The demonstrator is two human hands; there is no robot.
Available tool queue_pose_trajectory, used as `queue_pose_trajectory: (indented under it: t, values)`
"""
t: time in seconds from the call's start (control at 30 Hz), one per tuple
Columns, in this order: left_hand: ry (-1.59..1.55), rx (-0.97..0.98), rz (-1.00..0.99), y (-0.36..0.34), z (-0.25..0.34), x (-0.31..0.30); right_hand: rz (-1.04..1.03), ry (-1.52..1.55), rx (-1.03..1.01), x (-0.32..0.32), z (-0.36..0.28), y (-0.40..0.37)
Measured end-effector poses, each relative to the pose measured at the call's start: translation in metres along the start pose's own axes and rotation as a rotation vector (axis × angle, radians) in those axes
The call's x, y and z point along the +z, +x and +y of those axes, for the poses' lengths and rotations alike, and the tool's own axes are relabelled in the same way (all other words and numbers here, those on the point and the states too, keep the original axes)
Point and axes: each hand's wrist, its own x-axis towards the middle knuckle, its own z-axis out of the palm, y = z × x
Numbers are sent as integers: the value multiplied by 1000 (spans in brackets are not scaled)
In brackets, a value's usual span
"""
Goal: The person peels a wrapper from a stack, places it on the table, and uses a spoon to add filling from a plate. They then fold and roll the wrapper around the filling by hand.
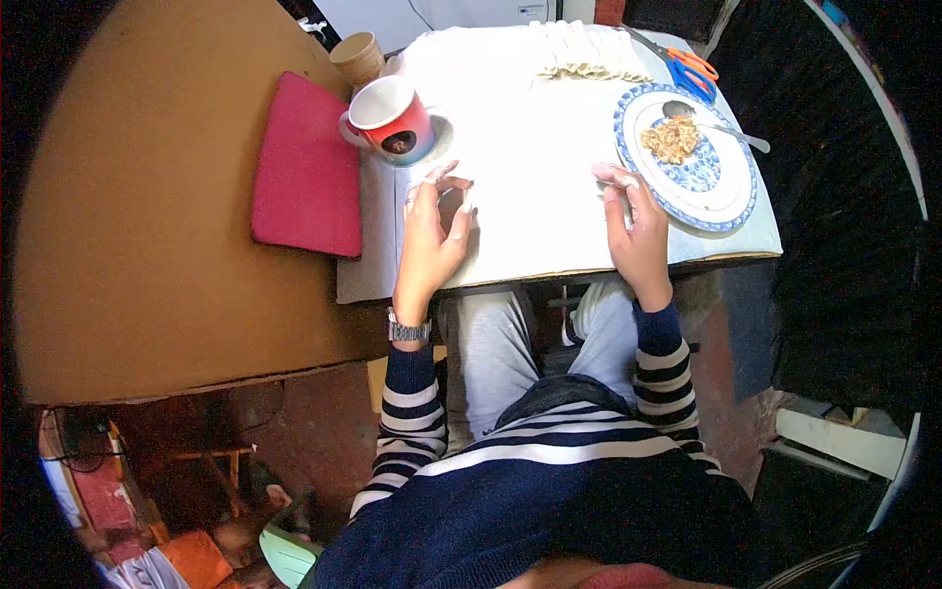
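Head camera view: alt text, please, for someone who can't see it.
Two bare hands, left and right, hover apart over a white-covered table, holding nothing. A patterned plate with crumbly food and a spoon sits right; a mug stands left.

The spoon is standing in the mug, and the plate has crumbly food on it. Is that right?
Not quite: the spoon isn't in the mug. The head view shows it lying on the plate, with its handle poking out over the rim. You're right that the plate has crumbly food on it.
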Motion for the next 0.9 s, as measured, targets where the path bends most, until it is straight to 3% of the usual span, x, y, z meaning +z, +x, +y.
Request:
queue_pose_trajectory:
  t: [0.17, 0.27, 0.37, 0.47, 0.9]
  values:
    - [82, 93, 16, 0, 2, -2, -60, 41, 47, -5, -4, -1]
    - [-25, 25, 2, -2, 8, -2, -128, -106, -151, -4, 6, -4]
    - [61, 116, 6, -2, 8, -5, -164, -180, -217, -5, -4, -3]
    - [-128, -28, 5, -1, 14, -4, -185, -181, -234, -4, -5, -2]
    - [-111, -25, 10, 0, 14, -3, -286, -263, -261, 0, -2, -5]
